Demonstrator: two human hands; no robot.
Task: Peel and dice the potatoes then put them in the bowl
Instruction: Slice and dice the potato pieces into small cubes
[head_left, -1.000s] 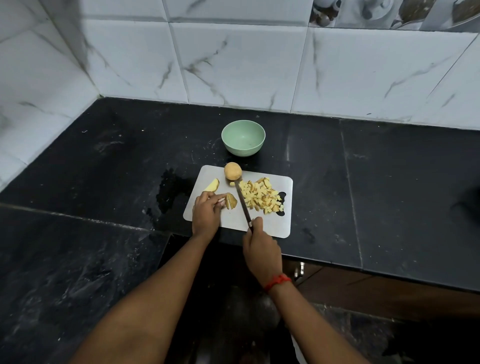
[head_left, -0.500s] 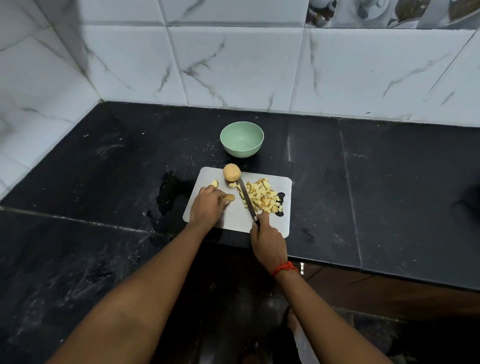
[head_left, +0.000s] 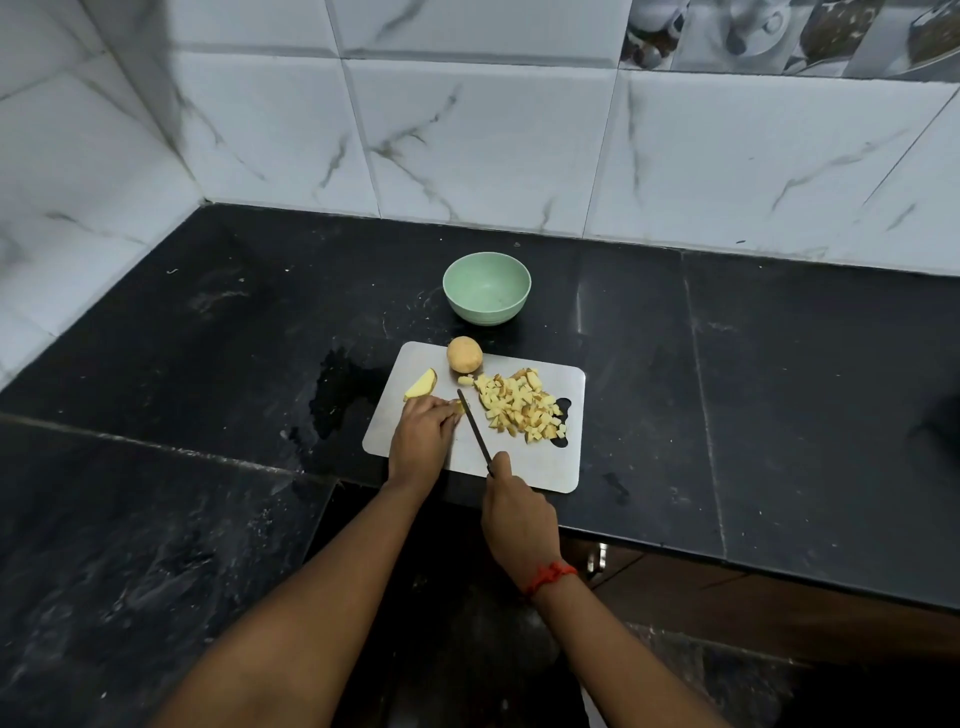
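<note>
A grey cutting board (head_left: 540, 465) lies on the black counter. On it sit a whole unpeeled potato (head_left: 464, 354), a potato wedge (head_left: 422, 384) and a pile of diced potato (head_left: 522, 405). My left hand (head_left: 422, 434) holds down a potato piece (head_left: 459, 405) that it mostly hides. My right hand (head_left: 514, 512) grips a knife (head_left: 474, 426), whose blade lies just right of that piece. A pale green bowl (head_left: 487, 287) stands empty behind the board.
The black stone counter (head_left: 779, 389) meets white marble-tiled walls at the back and left. A wet dark patch (head_left: 337, 400) lies left of the board. The counter's front edge runs below the board, with a cabinet handle (head_left: 597, 558) under it.
My left hand has slid back toward me, uncovering the wedge behind it. The knife has moved left, from beside the diced pile to the piece under my fingers.
</note>
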